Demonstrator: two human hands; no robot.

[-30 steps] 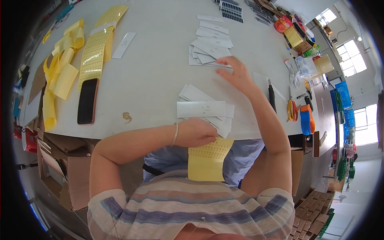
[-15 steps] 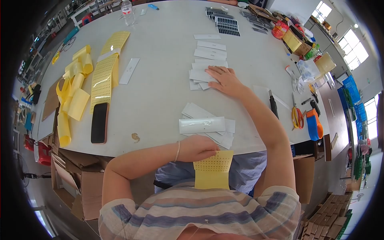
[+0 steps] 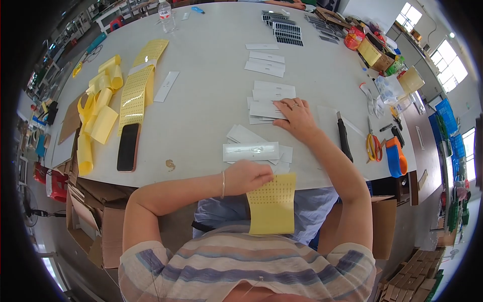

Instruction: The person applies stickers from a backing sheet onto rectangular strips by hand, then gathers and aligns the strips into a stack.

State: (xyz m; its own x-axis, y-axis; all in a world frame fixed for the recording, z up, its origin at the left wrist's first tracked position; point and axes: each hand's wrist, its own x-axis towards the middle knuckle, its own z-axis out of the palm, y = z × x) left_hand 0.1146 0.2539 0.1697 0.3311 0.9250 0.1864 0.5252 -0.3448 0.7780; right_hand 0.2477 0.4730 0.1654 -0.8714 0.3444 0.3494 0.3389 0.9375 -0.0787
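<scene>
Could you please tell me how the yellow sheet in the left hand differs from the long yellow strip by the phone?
The yellow sheet hangs from the left hand; the long yellow strip lies on the table. The sheet looks shorter than the strip. Both are yellow with rows of small marks.

The table (image 3: pixel 206 75) is pale grey. White strips (image 3: pixel 250 151) lie on it in piles, and one strip (image 3: pixel 166 86) lies alone on the left. A black phone (image 3: pixel 129 147) sits at the near end of a long, dotted yellow sheet (image 3: pixel 134 93). Scissors (image 3: pixel 372 146) lie on the right. A bottle (image 3: pixel 165 16) stands far back.
</scene>
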